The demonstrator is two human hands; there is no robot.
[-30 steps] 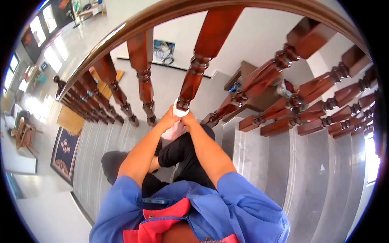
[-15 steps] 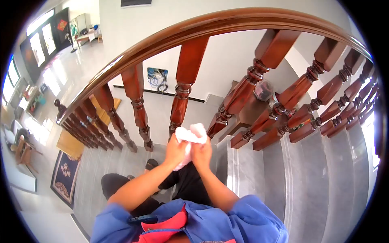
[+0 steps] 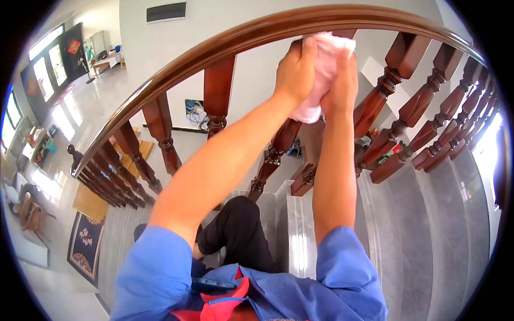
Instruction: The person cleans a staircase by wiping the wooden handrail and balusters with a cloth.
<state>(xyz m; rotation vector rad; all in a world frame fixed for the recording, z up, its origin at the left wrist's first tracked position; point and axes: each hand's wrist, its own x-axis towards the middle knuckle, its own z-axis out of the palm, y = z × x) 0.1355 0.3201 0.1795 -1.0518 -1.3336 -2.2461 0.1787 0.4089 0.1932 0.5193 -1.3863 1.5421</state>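
A pale pink cloth (image 3: 324,69) is held up between my two hands, just under the brown wooden handrail (image 3: 257,27). My left hand (image 3: 297,72) grips its left side, with the thumb along the cloth. On the other side, my right hand (image 3: 342,85) has hold of the right edge. The cloth hangs against the upper part of a dark red baluster (image 3: 274,152), hiding much of it. Another baluster (image 3: 379,91) stands just right of my right hand.
Grey stone stairs (image 3: 412,230) climb to the right. My bent knee (image 3: 241,219) is close to the balusters. Below on the left lie a patterned rug (image 3: 85,241) and a wooden chair (image 3: 33,214). A wall box with cables (image 3: 194,113) shows between balusters.
Both hands have risen from low in front of the balusters to just below the handrail, carrying the cloth up and right. My knee has come forward, and the view has shifted slightly.
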